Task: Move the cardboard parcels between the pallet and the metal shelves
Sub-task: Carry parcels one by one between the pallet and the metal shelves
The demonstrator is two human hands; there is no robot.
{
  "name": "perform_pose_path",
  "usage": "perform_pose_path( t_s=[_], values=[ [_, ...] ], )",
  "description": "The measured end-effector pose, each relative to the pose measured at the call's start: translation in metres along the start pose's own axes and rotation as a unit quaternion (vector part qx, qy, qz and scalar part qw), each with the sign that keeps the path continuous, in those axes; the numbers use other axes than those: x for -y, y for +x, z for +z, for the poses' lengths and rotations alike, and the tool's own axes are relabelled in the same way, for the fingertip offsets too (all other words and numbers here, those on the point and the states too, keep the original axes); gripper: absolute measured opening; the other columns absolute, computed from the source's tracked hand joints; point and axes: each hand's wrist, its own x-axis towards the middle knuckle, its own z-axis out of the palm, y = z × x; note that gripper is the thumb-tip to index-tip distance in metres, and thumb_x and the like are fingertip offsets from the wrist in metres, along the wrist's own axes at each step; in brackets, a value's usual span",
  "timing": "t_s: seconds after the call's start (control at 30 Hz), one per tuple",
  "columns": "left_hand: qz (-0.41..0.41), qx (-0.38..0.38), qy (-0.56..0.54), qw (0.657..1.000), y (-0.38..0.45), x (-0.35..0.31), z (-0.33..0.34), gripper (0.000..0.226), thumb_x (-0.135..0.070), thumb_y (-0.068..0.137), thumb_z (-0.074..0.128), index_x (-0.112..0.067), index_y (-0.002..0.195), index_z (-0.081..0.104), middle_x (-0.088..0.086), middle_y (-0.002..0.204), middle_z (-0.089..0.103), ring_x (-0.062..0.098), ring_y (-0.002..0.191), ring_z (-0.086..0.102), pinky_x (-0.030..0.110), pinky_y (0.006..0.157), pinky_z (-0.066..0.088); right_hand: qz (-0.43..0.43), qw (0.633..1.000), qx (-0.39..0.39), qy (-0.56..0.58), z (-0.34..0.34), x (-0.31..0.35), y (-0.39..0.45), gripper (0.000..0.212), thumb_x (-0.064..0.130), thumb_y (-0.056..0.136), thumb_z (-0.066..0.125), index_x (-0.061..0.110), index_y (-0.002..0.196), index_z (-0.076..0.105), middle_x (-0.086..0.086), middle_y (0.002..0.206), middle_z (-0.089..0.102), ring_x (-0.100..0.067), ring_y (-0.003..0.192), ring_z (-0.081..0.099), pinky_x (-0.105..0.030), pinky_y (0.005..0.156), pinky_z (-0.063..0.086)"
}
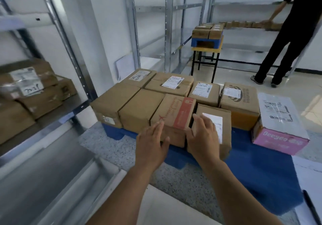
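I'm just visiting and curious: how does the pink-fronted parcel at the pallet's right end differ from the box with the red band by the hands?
The pink-fronted parcel has a white top and stands apart at the right end; the red-banded box is brown cardboard packed tightly among others. Both hands, left hand and right hand, reach at the red-banded box; nobody touches the pink one. Both rest on the blue pallet.

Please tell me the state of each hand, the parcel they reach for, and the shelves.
left hand: open, fingers straight, at the parcel's front
right hand: open, at the parcel's right side
red-printed parcel: on the blue pallet, not lifted
left shelf: holds parcels
far shelves: upper levels bare
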Motion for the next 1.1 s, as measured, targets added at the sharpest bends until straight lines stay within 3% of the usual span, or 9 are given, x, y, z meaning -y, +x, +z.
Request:
perform_pose_path(
  t_s=[0.13,0.27,0.43,0.63,1.1],
  values=[
    [-0.061,-0.031,0.027,0.997,-0.030,0.029,-0.027,0.057,-0.044,0.096,0.039,-0.025,0.148,0.025,-0.003,0.152,0.030,0.019,0.137,0.027,0.038,0.109,0.024,-0.072,0.996,0.038,0.020,0.023,0.034,-0.017,0.040,0.022,0.090,0.055,0.015,0.129,0.050,-0.006,0.134,0.047,-0.026,0.120,0.045,-0.040,0.097,0.041],
    [-0.117,-0.060,0.048,0.990,-0.062,0.056,-0.051,0.057,-0.041,0.096,0.041,-0.022,0.147,0.027,-0.001,0.149,0.035,0.019,0.135,0.030,0.038,0.109,0.025,-0.133,0.988,0.067,0.034,0.043,0.067,-0.033,0.039,0.018,0.089,0.052,0.010,0.127,0.052,-0.011,0.127,0.053,-0.028,0.114,0.048,-0.040,0.094,0.039],
    [-0.183,-0.098,0.085,0.974,-0.091,0.082,-0.078,0.057,-0.043,0.096,0.041,-0.022,0.147,0.027,-0.002,0.150,0.034,0.019,0.135,0.029,0.036,0.109,0.023,-0.181,0.976,0.113,0.051,0.063,0.099,-0.046,0.049,0.025,0.093,0.051,0.017,0.140,0.042,-0.004,0.137,0.047,-0.022,0.125,0.040,-0.036,0.102,0.033],
    [-0.241,-0.141,0.120,0.953,-0.110,0.114,-0.118,0.056,-0.039,0.093,0.046,-0.021,0.145,0.032,0.000,0.148,0.038,0.021,0.132,0.034,0.036,0.107,0.022,-0.234,0.959,0.140,0.071,0.084,0.140,-0.057,0.048,0.028,0.092,0.052,0.015,0.137,0.044,-0.004,0.135,0.049,-0.020,0.123,0.042,-0.034,0.101,0.035],
    [-0.283,-0.175,0.131,0.934,-0.076,0.233,-0.178,0.058,-0.043,0.094,0.044,-0.022,0.146,0.028,0.003,0.149,0.036,0.025,0.133,0.032,0.039,0.107,0.024,-0.307,0.934,0.158,0.094,0.165,0.259,-0.021,0.048,0.030,0.092,0.054,0.015,0.137,0.045,-0.007,0.135,0.050,-0.024,0.125,0.043,-0.039,0.103,0.034]
  ],
)
